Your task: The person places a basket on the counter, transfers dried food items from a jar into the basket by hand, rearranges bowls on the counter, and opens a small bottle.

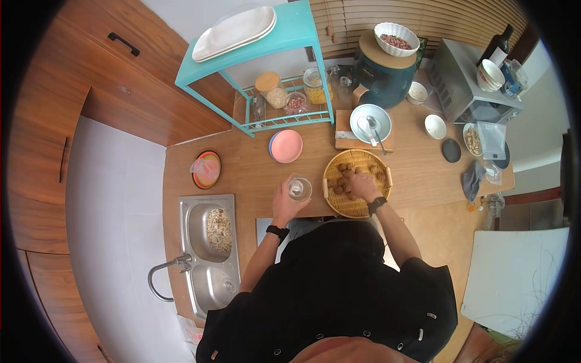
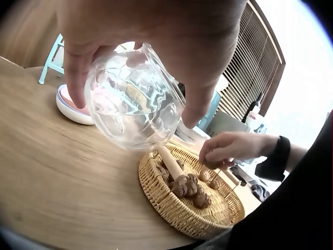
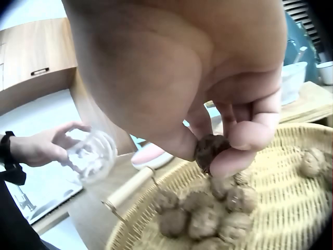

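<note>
Between fingers (image 3: 244, 136), brown wrinkled walnut (image 3: 210, 148).

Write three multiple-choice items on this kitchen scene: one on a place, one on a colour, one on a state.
1. Where do the brown walnuts lie?
A. steel sink
B. round woven basket
C. pink plate

2. What colour is the shelf rack?
A. red
B. black
C. turquoise

3. What is the right hand doing?
A. pinching one walnut
B. lying flat
C. turning a tap

Key: 1 B, the nuts sit inside the wicker; 2 C, its frame is turquoise; 3 A, the right wrist view shows fingertips closed round a nut while the left hand holds the clear glass jar.
</note>
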Motion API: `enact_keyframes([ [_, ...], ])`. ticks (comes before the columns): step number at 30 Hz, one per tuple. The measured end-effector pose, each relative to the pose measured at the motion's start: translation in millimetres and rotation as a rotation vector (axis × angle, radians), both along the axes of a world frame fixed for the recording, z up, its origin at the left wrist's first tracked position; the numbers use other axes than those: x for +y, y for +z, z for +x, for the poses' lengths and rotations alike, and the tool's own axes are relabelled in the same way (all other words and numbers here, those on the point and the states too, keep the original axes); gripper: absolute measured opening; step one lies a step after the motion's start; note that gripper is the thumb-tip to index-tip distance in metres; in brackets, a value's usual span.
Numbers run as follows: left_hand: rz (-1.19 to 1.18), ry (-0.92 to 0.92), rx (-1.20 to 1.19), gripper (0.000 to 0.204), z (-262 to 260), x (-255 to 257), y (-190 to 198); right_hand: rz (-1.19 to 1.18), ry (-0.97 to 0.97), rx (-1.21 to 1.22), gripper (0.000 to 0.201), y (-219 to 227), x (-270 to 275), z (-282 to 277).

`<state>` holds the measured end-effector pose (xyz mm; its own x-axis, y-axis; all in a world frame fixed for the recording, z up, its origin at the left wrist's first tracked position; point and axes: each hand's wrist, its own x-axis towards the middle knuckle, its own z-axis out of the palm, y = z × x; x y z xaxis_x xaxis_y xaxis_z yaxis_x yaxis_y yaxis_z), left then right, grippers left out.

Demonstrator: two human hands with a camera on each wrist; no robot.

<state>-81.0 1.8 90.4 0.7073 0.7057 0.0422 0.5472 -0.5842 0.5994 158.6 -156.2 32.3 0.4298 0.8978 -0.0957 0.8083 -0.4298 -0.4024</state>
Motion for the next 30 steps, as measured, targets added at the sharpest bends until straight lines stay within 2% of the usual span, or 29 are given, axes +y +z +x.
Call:
enact_keyframes([
  [1, -0.05, 0.011, -0.031, 0.091, 1, -1, 2, -0.105, -0.032, -0.02, 0.02, -6, -6, 4],
  [4, -0.185, 0.012, -0.061, 0.092, 7, -8, 7, -0.105, -0.097, -0.099, 0.023, -23, -26, 3],
  [5, -0.19, -0.003, -0.059, 0.092, 10, -9, 4, -0.11, -0.113, -0.098, 0.023, -9, -28, 1],
  [8, -0.232, -0.061, -0.087, 0.092, 17, -17, 0, 0.18, -0.137, 0.246, 0.038, 16, -23, -17],
  [9, -0.329, -0.076, -0.133, 0.092, 23, -20, 3, 0.307, -0.123, 0.366, 0.041, 18, -19, -25],
  [10, -0.426, -0.088, -0.179, 0.093, 28, -24, 5, 0.3, -0.146, 0.366, 0.041, 27, -14, -34],
  [12, -0.468, -0.157, -0.209, 0.094, 41, -29, 1, 0.053, -0.121, 0.643, 0.051, 52, -9, -46],
  [13, -0.498, -0.205, -0.246, 0.094, 46, -32, 2, 0.05, -0.135, 0.643, 0.051, 56, -11, -47],
  [15, -0.466, -0.261, -0.212, 0.094, 54, -37, 3, 0.147, -0.207, 0.724, 0.059, 60, -15, -50],
  [18, -0.416, -0.365, -0.165, 0.094, 65, -46, 1, 0.281, -0.266, 0.698, 0.06, 3, -23, -50],
  [22, -0.393, -0.545, -0.173, 0.089, 76, -50, -13, 0.169, -0.341, 0.673, 0.06, 9, -52, -40],
  [23, -0.398, -0.555, -0.173, 0.089, 76, -48, -26, 0.133, -0.436, 0.829, 0.058, 20, -59, -35],
  [24, -0.713, -0.403, -0.225, 0.08, 77, -44, -39, 0.098, -0.531, 0.984, 0.057, 26, -67, -32],
  [25, -1.023, -0.237, -0.269, 0.071, 76, -39, -53, 0.24, -0.579, 1.117, 0.057, 19, -76, -30],
  [26, -1.029, -0.245, -0.265, 0.071, 74, -35, -62, 0.24, -0.589, 1.115, 0.057, 15, -85, -25],
  [28, -0.681, -0.177, -0.195, 0.055, 65, -24, -77, 0.54, -0.712, 1.121, 0.055, 9, -102, -11],
  [29, -0.685, -0.183, -0.194, 0.055, 58, -18, -89, 0.564, -0.831, 1.152, 0.055, 16, -111, 1],
  [30, -0.59, -0.149, -0.149, 0.054, 51, -11, -104, 0.636, -0.933, 1.114, 0.055, 8, -120, 15],
])
